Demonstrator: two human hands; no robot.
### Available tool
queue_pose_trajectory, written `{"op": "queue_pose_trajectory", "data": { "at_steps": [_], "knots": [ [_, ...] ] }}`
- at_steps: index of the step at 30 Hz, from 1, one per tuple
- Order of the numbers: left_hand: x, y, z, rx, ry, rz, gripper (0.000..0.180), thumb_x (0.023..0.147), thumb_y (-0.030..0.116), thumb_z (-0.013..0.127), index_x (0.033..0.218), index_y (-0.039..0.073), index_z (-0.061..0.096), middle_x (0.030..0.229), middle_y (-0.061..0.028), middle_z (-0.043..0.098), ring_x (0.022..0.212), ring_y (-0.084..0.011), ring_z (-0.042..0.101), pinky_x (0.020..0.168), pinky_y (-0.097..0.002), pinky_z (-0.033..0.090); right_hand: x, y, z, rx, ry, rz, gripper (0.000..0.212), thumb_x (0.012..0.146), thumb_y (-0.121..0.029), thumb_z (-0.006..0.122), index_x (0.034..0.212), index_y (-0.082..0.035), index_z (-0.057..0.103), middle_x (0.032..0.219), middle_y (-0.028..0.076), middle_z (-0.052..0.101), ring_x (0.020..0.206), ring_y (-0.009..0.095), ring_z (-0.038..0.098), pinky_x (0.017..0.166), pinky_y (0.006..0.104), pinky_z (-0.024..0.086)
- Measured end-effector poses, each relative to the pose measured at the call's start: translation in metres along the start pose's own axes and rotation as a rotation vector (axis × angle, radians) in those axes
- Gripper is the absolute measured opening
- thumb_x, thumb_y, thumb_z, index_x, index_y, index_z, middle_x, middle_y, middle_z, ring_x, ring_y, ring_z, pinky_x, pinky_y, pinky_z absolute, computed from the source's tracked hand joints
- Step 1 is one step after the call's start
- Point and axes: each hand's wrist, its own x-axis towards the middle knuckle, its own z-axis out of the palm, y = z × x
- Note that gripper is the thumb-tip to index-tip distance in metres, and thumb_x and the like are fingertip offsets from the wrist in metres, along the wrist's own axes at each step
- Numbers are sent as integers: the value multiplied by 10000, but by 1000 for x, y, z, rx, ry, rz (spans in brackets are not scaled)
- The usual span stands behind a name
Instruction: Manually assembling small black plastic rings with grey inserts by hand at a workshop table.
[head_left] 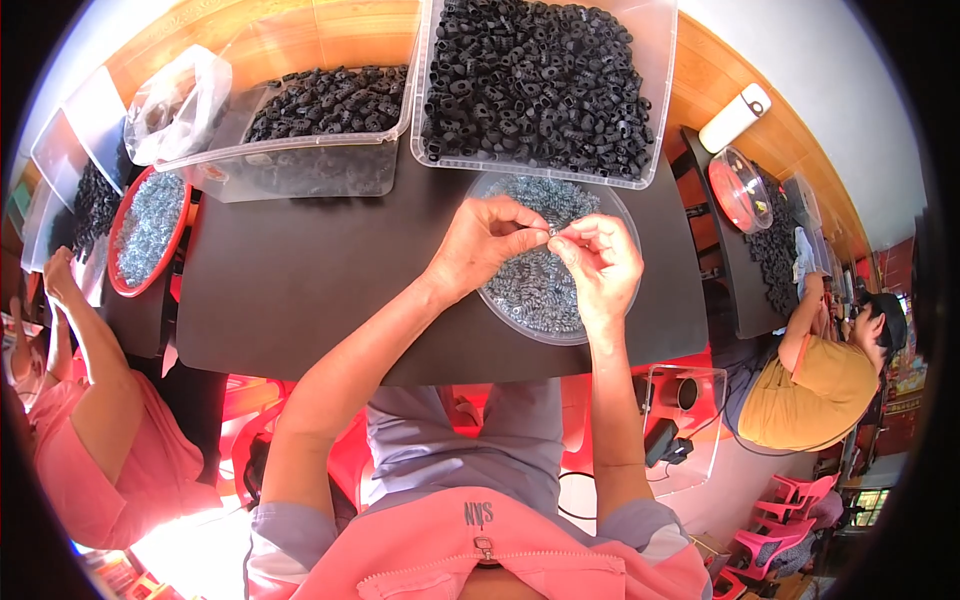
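Observation:
My left hand (pixel 487 243) and my right hand (pixel 604 262) meet fingertip to fingertip above a round clear tub (pixel 497 312). Thumb and forefinger of each are pinched together on one small metal spring (pixel 552 232), mostly covered by the fingertips. Below them the tub is filled with a loose heap of silvery coil springs (pixel 535 295). Just beyond the tub stands a clear plastic bin (pixel 655 120) piled with small black plastic parts (pixel 540 85).
Left of that bin sits another clear bin (pixel 300 172) of black parts, with a plastic bag (pixel 180 100) near it. The dark table (pixel 310 270) lies under everything. A red basin (pixel 122 275) of springs stands at left. People sit at both sides, one in a yellow shirt (pixel 815 400).

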Motion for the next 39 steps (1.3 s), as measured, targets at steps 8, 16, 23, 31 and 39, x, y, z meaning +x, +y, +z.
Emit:
{"op": "queue_pose_trajectory", "data": {
  "at_steps": [8,16,23,31,39],
  "knots": [
    [-1,8,1,-30,-40,-31,145,832,151,695,879,13,696,774,4,613,659,-61,498,594,-215,427,2,1,-3,-25,-116,96,205,801,16,677,998,29,623,956,76,558,825,123,598,704,235,529],
    [0,2,-2,47,-43,11,167,844,187,687,863,21,692,770,-1,614,664,-64,501,598,-220,430,1,4,-6,55,-77,179,125,824,23,649,942,53,625,909,78,581,803,141,620,720,267,551],
    [-1,8,3,315,44,127,101,817,84,684,870,-2,674,775,-26,578,644,-85,513,584,-245,432,0,-6,1,34,-24,310,125,878,-65,614,947,38,604,818,71,609,737,135,623,679,270,556],
    [-4,16,7,457,78,259,75,777,31,693,841,4,663,769,-62,565,601,-130,501,553,-271,418,2,-13,-7,122,-102,500,162,895,-128,602,933,30,599,789,64,610,675,115,596,635,254,540],
    [-3,14,3,433,36,191,81,796,60,692,858,14,667,798,-32,584,648,-90,517,591,-241,442,1,-11,-2,-82,-49,164,267,765,36,703,1008,-18,608,848,35,589,793,94,592,706,237,524]
  ]
}}
